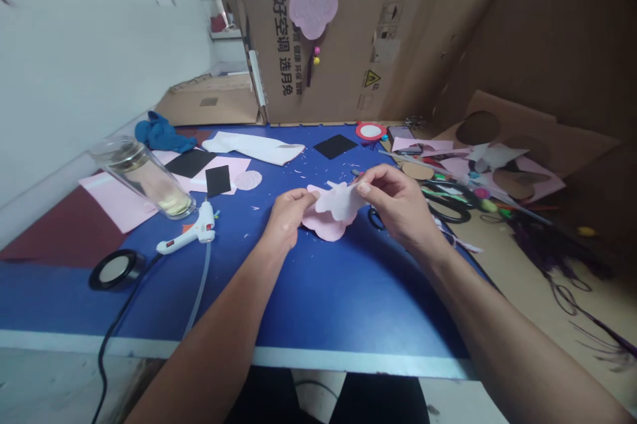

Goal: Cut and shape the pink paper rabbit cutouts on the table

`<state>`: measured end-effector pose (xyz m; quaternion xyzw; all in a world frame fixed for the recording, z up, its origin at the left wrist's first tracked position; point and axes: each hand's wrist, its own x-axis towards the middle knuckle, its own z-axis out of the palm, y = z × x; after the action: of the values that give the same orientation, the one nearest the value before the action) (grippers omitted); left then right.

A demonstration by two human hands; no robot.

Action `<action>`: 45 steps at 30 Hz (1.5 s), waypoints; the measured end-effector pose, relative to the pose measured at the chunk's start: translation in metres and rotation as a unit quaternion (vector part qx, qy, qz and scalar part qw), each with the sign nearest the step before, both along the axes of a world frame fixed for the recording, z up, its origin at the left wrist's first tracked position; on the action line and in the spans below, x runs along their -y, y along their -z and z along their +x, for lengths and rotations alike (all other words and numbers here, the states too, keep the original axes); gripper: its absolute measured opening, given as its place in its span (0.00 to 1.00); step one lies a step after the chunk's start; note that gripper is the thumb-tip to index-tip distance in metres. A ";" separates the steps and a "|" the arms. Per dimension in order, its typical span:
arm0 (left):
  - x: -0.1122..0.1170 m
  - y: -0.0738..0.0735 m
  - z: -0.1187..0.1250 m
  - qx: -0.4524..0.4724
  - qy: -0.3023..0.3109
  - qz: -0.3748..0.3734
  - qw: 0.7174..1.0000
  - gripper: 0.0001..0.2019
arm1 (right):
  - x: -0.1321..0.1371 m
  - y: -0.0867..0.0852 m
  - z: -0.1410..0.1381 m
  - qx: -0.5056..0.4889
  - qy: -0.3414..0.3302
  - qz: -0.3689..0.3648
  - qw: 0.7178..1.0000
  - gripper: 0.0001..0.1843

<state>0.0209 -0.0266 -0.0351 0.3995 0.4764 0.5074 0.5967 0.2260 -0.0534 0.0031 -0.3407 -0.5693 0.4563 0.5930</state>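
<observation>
Over the middle of the blue table, my left hand (pixel 287 215) pinches the left edge of a pink scalloped cutout (pixel 329 230), felt or paper. A smaller whitish wavy-edged cutout (pixel 341 202) lies in front of it and covers its upper part. The whitish piece's upper right side is between the thumb and fingers of my right hand (pixel 391 195). Whether the two pieces are stuck together, I cannot tell. Just beyond my right fingers are black-handled scissors (pixel 376 218), partly hidden by that hand.
At left lie a white glue gun (pixel 202 228) with its cord, a black tape roll (pixel 116 269) and a tilted glass jar (pixel 149 178). Craft scraps (pixel 478 172) crowd the right side. A cardboard box (pixel 343 79) with a pink hanging ornament (pixel 313 2) stands behind.
</observation>
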 end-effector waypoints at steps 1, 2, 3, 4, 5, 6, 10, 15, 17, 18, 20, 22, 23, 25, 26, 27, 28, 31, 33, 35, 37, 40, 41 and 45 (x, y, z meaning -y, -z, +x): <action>0.000 -0.001 0.000 0.002 0.001 -0.001 1.000 0.14 | 0.002 -0.001 -0.002 0.013 -0.012 -0.014 1.000 0.11; 0.001 -0.001 0.001 0.005 0.002 -0.004 1.000 0.13 | 0.003 -0.002 -0.004 0.029 -0.024 -0.027 0.999 0.11; 0.001 -0.002 0.002 0.010 0.002 -0.008 1.000 0.13 | 0.005 -0.002 -0.006 0.050 -0.027 -0.037 0.998 0.11; 0.002 -0.003 0.002 0.016 0.001 -0.009 1.000 0.12 | 0.005 -0.001 -0.008 0.077 -0.015 -0.039 0.996 0.11; 0.002 -0.005 0.003 0.020 0.000 -0.008 1.000 0.12 | 0.005 0.000 -0.010 0.106 0.010 -0.035 0.994 0.11; 0.003 -0.006 0.004 0.024 0.000 -0.005 1.000 0.12 | 0.005 0.002 -0.012 0.136 0.046 -0.028 0.989 0.11; 0.003 -0.009 0.005 0.047 0.005 -0.005 0.999 0.13 | -0.001 0.012 -0.015 0.172 0.130 -0.040 0.976 0.09; 0.004 -0.009 0.006 0.061 0.015 -0.007 0.998 0.12 | -0.004 0.017 -0.018 0.068 0.071 -0.110 0.989 0.11; 0.005 -0.009 0.007 0.066 0.014 -0.006 0.998 0.12 | -0.003 0.016 -0.019 0.055 0.069 -0.109 0.990 0.11; 0.006 -0.009 0.008 0.066 0.013 -0.007 0.998 0.12 | -0.002 0.015 -0.019 0.054 0.071 -0.110 0.990 0.10; 0.007 -0.010 0.009 0.066 0.011 -0.008 0.998 0.13 | -0.002 0.015 -0.019 0.056 0.077 -0.113 0.989 0.10; 0.007 -0.010 0.011 0.065 0.013 -0.010 0.998 0.12 | -0.002 0.016 -0.019 0.056 0.081 -0.116 0.988 0.10; 0.007 -0.011 0.011 0.064 0.014 -0.011 0.998 0.12 | -0.002 0.017 -0.019 0.056 0.083 -0.117 0.988 0.11; 0.008 -0.011 0.012 0.061 0.016 -0.011 0.998 0.11 | -0.003 0.019 -0.020 0.057 0.088 -0.119 0.987 0.11; 0.008 -0.011 0.013 0.059 0.014 -0.011 0.998 0.11 | -0.003 0.020 -0.020 0.058 0.090 -0.119 0.987 0.11; 0.008 -0.010 0.013 0.058 0.013 -0.010 0.998 0.11 | -0.004 0.021 -0.020 0.058 0.092 -0.119 0.987 0.11; 0.008 -0.010 0.013 0.057 0.012 -0.009 0.998 0.11 | -0.004 0.022 -0.020 0.058 0.094 -0.119 0.987 0.11; 0.009 -0.009 0.014 0.062 0.011 -0.004 0.998 0.13 | -0.004 0.023 -0.021 0.059 0.102 -0.121 0.986 0.11; 0.009 -0.009 0.015 0.064 0.010 -0.004 0.998 0.13 | -0.004 0.023 -0.021 0.061 0.110 -0.125 0.984 0.11; 0.009 -0.009 0.015 0.064 0.010 -0.005 0.998 0.13 | -0.004 0.022 -0.022 0.063 0.115 -0.127 0.983 0.10; 0.009 -0.010 0.016 0.064 0.013 -0.004 0.998 0.13 | -0.004 0.021 -0.022 0.063 0.118 -0.129 0.983 0.10; 0.009 -0.009 0.016 0.067 0.017 -0.002 0.998 0.13 | -0.004 0.020 -0.023 0.060 0.124 -0.135 0.981 0.10; 0.010 -0.009 0.016 0.068 0.017 -0.001 0.998 0.13 | -0.004 0.020 -0.023 0.058 0.125 -0.137 0.981 0.10; 0.010 -0.008 0.017 0.069 0.019 0.002 0.997 0.14 | -0.004 0.021 -0.023 0.053 0.125 -0.132 0.982 0.10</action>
<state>0.0378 -0.0369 -0.0274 0.3738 0.4257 0.5226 0.6371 0.2027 -0.0498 -0.0181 -0.5083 -0.4878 0.4305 0.5642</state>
